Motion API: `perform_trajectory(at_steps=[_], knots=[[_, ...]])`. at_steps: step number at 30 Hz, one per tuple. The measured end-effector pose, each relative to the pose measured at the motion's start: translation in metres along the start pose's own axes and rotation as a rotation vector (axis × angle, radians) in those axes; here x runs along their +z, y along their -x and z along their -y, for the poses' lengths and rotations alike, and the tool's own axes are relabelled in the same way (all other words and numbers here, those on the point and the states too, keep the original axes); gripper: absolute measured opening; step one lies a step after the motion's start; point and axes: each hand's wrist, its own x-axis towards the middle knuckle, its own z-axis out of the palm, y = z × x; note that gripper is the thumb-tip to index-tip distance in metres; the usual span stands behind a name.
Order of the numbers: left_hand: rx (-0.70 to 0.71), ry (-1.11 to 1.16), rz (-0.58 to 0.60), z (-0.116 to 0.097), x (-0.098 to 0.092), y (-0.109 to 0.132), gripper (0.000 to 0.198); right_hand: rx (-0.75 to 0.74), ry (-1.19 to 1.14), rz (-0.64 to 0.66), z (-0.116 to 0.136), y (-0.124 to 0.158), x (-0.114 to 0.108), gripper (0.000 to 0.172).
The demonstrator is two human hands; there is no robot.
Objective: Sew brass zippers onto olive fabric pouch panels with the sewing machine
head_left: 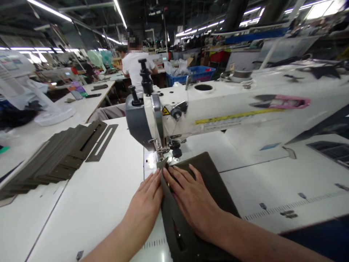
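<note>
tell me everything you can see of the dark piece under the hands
The dark piece is an olive-grey panel, felt- or leather-like, with a narrow slot cut near its close end. It lies on the white table, its far corner under the foot of the sewing machine. The right hand presses flat on it; the left hand rests along its left edge.

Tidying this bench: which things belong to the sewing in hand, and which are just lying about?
In use: left hand and right hand flat on the dark fabric piece; sewing machine; presser foot.
Lying about: stack of cut pieces, left; pink snips on the machine's arm; blue crate behind.
</note>
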Motion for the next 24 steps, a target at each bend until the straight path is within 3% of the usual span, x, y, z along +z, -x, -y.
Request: perform_trajectory(at_steps=[15,24], knots=[[0.017,0.075,-0.011,0.011,0.011,0.007,0.040,0.003,-0.071,0.047,-0.001,-0.001,-0.009,0.047],[-0.030,0.059,0.065,0.004,0.000,-0.004,0.034,-0.066,-0.013,0.099,-0.005,0.006,-0.012,0.047]])
